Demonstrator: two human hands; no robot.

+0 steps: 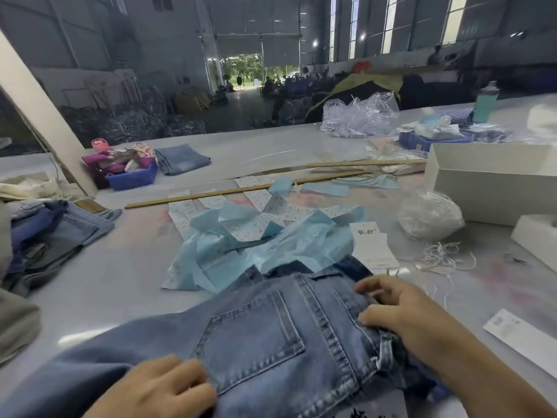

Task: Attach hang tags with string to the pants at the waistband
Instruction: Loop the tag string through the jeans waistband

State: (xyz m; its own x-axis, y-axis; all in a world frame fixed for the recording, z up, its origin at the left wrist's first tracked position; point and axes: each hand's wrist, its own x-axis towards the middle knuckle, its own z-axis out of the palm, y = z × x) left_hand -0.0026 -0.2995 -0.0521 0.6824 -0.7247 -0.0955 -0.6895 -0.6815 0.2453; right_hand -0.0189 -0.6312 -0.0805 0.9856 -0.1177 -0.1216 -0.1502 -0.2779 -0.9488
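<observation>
A pair of blue jeans [256, 336] lies back side up on the table in front of me, its waistband at the far end near the blue paper. My left hand [159, 390] rests on the denim just below the back pocket, fingers curled down onto the cloth. My right hand [398, 309] lies on the right side of the jeans near the waistband, its fingers bent and pressing on a fold. White hang tags [373, 245] lie beyond the waistband. Loose white strings [443, 254] are scattered to the right of them.
Crumpled blue paper and label strips [262, 236] lie beyond the jeans. Folded jeans [51, 233] are stacked at left. An open white box [494, 182] and a plastic bag [429, 214] stand at right. Wooden sticks [211, 193] cross the table. A white tag [521, 336] lies near right.
</observation>
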